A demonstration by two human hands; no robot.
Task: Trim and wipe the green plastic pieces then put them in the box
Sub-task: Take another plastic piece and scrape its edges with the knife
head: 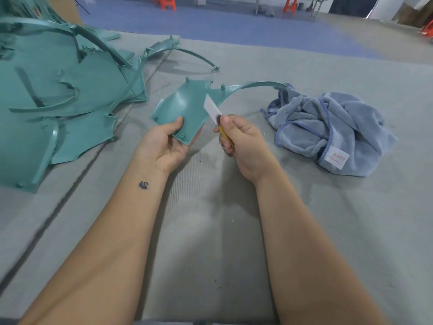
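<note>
Pile of green pieces (pixel 58 95) heaped far left on table (pixel 210 231) | my left hand (pixel 164 146) grips green plastic piece (pixel 185 106) | my right hand (pixel 241 139) clasps knife (pixel 214 111), blade against its edge | blue cloth (pixel 328 130) crumpled right

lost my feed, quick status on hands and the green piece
Left hand grips green piece. Right hand grips knife, blade at its edge. Blue cloth lies beside; nothing in the way.
</note>
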